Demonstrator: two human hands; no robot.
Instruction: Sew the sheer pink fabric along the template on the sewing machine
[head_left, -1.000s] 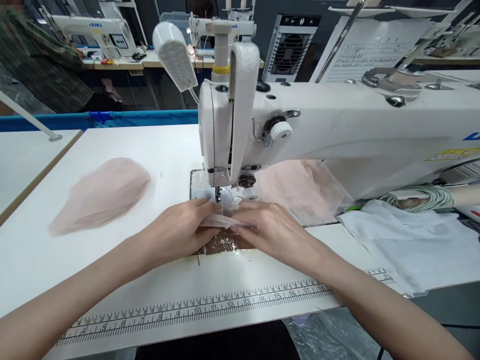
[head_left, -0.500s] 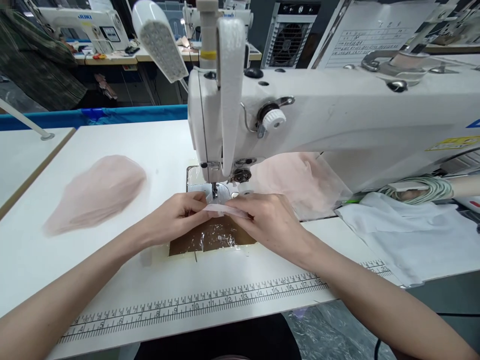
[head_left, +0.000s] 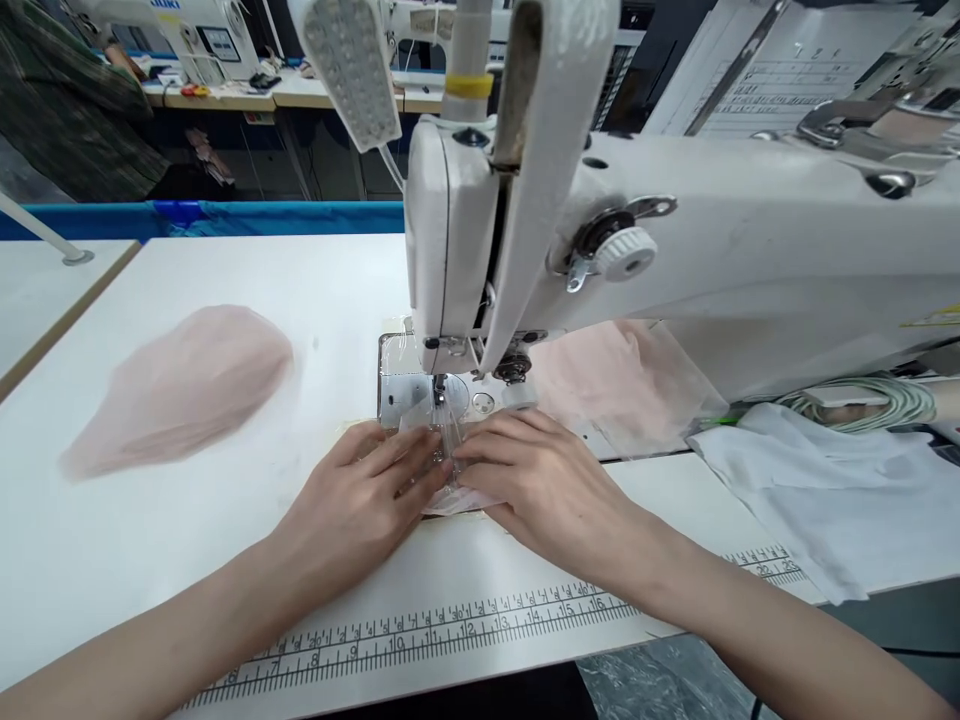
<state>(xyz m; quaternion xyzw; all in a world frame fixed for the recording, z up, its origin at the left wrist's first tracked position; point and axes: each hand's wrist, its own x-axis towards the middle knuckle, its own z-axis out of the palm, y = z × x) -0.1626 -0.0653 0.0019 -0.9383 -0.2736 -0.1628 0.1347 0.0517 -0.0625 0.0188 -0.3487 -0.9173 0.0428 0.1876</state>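
A small piece of sheer pale fabric lies at the presser foot of the white sewing machine, on the metal needle plate. On its left side my left hand bears down, fingers bent and drawn together on the cloth, the thumb mostly hidden. From the right, my right hand holds the same fabric with its fingertips, and a fold of it sticks out by the thumb. Both sets of fingertips are close together, just in front of the foot.
Pale pink sheer fabric lies on the left of the white table. More pink fabric sits under the machine arm, with white cloth at right. A printed ruler runs along the front edge. A person is behind, left.
The pinched fabric strip has been lowered from in front of the machine to the presser foot. My hands now rest lower on it, and the view has moved closer to the machine.
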